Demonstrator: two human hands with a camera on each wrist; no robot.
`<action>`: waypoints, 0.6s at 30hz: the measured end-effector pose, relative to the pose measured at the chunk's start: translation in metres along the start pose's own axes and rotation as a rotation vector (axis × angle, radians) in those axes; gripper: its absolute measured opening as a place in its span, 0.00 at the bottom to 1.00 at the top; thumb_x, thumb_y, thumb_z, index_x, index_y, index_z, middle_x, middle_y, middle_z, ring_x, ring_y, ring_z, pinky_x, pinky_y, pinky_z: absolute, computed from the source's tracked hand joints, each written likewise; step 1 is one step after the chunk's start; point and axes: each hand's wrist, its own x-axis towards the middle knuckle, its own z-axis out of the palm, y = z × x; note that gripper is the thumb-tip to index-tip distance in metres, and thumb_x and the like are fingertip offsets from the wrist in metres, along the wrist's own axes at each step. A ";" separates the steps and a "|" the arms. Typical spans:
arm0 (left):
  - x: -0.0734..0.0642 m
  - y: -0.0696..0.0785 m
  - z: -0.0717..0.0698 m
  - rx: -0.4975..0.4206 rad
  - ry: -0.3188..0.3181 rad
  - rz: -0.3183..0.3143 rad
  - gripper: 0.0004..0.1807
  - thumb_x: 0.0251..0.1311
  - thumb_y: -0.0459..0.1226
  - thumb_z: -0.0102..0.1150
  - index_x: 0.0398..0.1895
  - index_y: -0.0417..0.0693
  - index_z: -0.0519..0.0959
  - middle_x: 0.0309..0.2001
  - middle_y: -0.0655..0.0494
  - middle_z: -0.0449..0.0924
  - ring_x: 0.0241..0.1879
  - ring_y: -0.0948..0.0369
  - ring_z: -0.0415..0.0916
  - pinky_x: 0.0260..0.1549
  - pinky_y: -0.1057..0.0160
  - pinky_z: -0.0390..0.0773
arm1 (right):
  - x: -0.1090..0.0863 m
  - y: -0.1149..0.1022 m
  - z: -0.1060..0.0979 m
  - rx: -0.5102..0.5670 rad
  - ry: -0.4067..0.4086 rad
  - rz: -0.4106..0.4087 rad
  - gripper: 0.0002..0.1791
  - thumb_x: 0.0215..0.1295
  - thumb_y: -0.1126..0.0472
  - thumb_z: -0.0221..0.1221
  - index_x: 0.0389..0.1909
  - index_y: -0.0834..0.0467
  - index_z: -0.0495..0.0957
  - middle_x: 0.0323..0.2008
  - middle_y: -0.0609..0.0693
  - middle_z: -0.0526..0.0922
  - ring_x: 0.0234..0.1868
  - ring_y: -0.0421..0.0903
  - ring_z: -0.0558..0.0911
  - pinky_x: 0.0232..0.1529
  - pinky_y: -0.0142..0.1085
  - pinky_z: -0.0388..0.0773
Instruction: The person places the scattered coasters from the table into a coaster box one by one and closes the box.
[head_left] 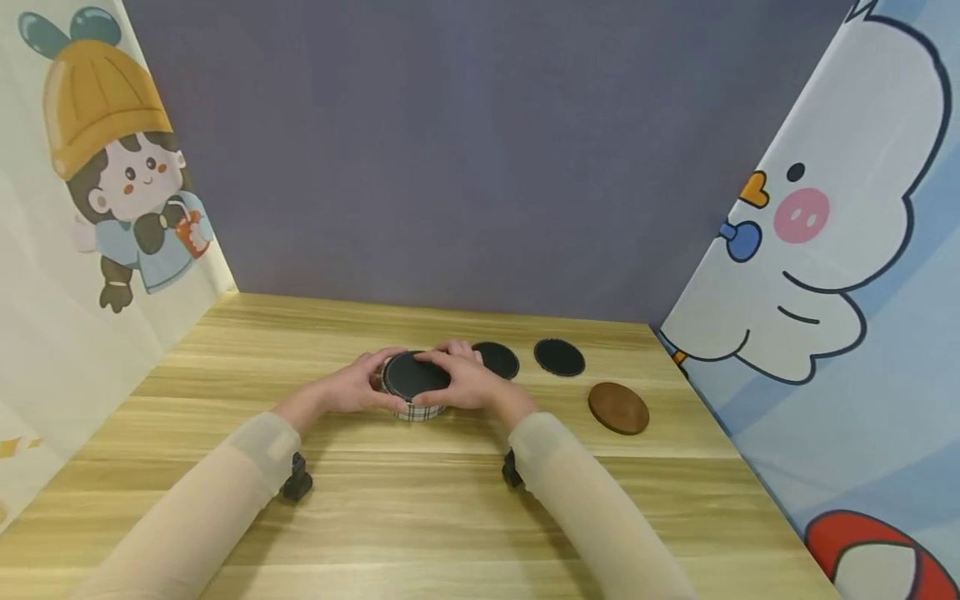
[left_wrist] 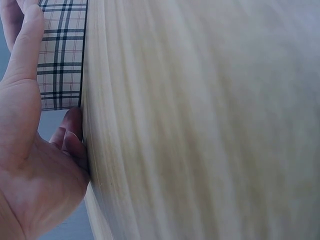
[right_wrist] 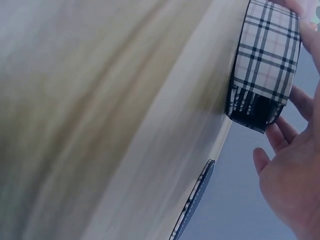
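A round coaster holder point(head_left: 414, 375) with a black top and a plaid side stands on the wooden table. My left hand point(head_left: 354, 385) grips it from the left, thumb at the near side and fingers behind. From the right, my right hand point(head_left: 474, 382) holds it, thumb and forefinger at the rim of the top. In the left wrist view the plaid wall point(left_wrist: 62, 55) lies against the left hand point(left_wrist: 25, 150). The right wrist view shows a dark opening in the holder's side point(right_wrist: 255, 107), beside the fingers of the right hand point(right_wrist: 292, 185).
Just right of my right hand lies a black round coaster point(head_left: 499, 360), partly hidden by it. Another black coaster point(head_left: 559, 357) lies farther right. A brown round disc point(head_left: 618, 408) is nearer the table's point(head_left: 420, 517) right edge. A grey panel point(head_left: 450, 158) closes off the back.
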 end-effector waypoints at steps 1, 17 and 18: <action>-0.001 0.000 -0.001 0.007 -0.001 0.005 0.60 0.67 0.56 0.77 0.91 0.53 0.48 0.71 0.30 0.53 0.68 0.37 0.79 0.53 0.58 0.84 | 0.000 -0.001 0.000 -0.002 -0.002 -0.004 0.45 0.70 0.31 0.68 0.85 0.37 0.66 0.80 0.52 0.64 0.80 0.54 0.61 0.77 0.59 0.57; -0.002 -0.001 -0.002 0.008 0.000 -0.023 0.62 0.66 0.57 0.77 0.91 0.56 0.46 0.72 0.31 0.54 0.66 0.42 0.80 0.56 0.55 0.82 | -0.004 -0.003 0.002 -0.007 -0.016 -0.002 0.39 0.73 0.30 0.65 0.82 0.33 0.70 0.82 0.51 0.63 0.83 0.55 0.58 0.80 0.65 0.53; -0.001 -0.002 -0.002 0.010 -0.001 -0.028 0.62 0.66 0.57 0.77 0.91 0.56 0.46 0.72 0.31 0.54 0.66 0.41 0.80 0.56 0.54 0.82 | -0.005 -0.004 0.002 -0.007 -0.019 -0.001 0.39 0.73 0.30 0.65 0.82 0.33 0.70 0.82 0.51 0.62 0.83 0.55 0.58 0.80 0.66 0.52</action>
